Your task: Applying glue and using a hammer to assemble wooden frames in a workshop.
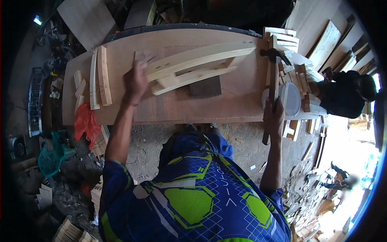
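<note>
A pale wooden frame (193, 60) with two long curved rails and short crosspieces lies slanted over the workbench, its right end farther away. My left hand (136, 84) is closed at the frame's left end, slightly blurred; a thin dark piece shows by its fingertips, too small to name. Partly under the near rail is a dark rectangular block (205, 86). My right hand (274, 116) grips a hammer (273, 80) by its handle, near the bench's right side. The hammer's dark head points away from me, well to the right of the frame.
The plywood-topped workbench (169, 111) carries loose wooden rails (105, 76) and a red plastic bag (86, 124) at left. A white bucket (291, 100) and stacked wooden pieces stand at right, close to the hammer. Another person (342, 94) is beyond them. A green plastic chair (52, 155) is on the littered floor.
</note>
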The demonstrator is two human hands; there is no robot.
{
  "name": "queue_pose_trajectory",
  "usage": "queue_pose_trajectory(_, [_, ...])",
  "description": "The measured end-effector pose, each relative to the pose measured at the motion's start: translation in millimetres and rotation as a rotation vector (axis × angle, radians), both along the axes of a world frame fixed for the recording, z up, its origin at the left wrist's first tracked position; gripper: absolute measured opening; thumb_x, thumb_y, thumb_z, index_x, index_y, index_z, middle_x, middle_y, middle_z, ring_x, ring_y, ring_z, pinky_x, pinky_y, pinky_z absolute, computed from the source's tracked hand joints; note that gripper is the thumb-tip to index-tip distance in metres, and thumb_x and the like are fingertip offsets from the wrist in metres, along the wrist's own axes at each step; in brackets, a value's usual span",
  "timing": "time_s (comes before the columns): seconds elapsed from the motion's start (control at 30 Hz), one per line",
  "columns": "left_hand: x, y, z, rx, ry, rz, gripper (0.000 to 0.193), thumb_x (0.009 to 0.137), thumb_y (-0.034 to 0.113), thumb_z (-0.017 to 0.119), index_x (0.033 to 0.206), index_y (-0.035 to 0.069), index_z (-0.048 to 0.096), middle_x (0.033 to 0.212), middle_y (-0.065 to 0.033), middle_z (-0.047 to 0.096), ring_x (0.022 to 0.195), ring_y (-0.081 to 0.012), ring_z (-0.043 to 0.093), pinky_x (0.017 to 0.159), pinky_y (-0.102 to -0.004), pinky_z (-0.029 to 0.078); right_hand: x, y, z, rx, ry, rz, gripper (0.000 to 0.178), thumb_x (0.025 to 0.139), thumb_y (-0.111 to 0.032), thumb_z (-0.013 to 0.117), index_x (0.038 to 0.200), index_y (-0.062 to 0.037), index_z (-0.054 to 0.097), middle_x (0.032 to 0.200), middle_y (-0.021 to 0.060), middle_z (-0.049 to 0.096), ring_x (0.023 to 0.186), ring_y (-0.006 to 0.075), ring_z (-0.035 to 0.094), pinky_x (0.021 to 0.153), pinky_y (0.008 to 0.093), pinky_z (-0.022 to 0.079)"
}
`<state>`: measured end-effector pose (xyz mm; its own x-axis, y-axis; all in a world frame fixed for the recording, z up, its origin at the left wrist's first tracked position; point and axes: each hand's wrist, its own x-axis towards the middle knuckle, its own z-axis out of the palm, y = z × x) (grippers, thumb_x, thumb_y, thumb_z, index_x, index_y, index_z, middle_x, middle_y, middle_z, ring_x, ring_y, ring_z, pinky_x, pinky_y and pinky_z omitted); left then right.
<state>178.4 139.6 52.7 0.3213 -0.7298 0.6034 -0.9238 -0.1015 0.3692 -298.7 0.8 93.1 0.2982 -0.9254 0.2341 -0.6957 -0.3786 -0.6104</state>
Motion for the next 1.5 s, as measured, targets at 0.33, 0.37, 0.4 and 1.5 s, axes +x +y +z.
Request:
queue_pose_trajectory(0.33, [93.9, 116.9, -5.9, -0.003, -0.096, -0.044, 0.012, 0.099, 0.005, 0.049, 0.109, 0.004, 0.056, 0.095, -0.0163, 0.069, 0.083, -0.0361, 0.068, 0.072, -0.0417, 0.054, 62.1, 24.6, 28.7, 0.115, 0.038, 0.2, 0.022, 0.097, -0.02, 0.062, 0.096, -0.0027, 0.049, 0.065, 0.026, 0.057, 0.065, 0.0483, 0.062, 0.052, 0.0491, 0.045])
queue_pose_trajectory(0.37, [88.9, 113.5, 1.0, -0.011, -0.12, -0.056, 0.011, 0.1, 0.005, 0.048, 0.109, 0.004, 0.055, 0.096, -0.0162, 0.069, 0.084, -0.0359, 0.068, 0.072, -0.0416, 0.053, 62.2, 26.1, 25.9, 0.115, 0.04, 0.203, 0.022, 0.097, -0.02, 0.062, 0.096, -0.0027, 0.049, 0.065, 0.026, 0.057, 0.065, 0.0483, 0.062, 0.052, 0.0491, 0.045])
queue_pose_trajectory(0.4, [85.7, 111.0, 5.2, -0.02, -0.143, -0.069, 0.01, 0.101, 0.006, 0.048, 0.109, 0.004, 0.055, 0.096, -0.016, 0.068, 0.086, -0.0356, 0.068, 0.073, -0.0416, 0.053, 61.6, 27.6, 22.6, 0.142, 0.078, 0.23, 0.021, 0.097, -0.019, 0.062, 0.096, -0.0028, 0.049, 0.065, 0.0259, 0.058, 0.065, 0.0481, 0.062, 0.053, 0.0508, 0.045])
queue_pose_trajectory(1.5, [-84.8, -106.1, 53.6, 0.108, 0.288, -0.481, 0.011, 0.089, 0.013, 0.071, 0.091, 0.003, 0.066, 0.087, -0.0095, 0.068, 0.081, -0.0282, 0.068, 0.071, -0.0365, 0.053, 80.0, 58.3, 33.6, 0.275, -0.036, 0.114, 0.018, 0.097, -0.014, 0.062, 0.102, -0.0027, 0.05, 0.066, 0.0249, 0.061, 0.065, 0.0483, 0.064, 0.051, 0.0483, 0.047])
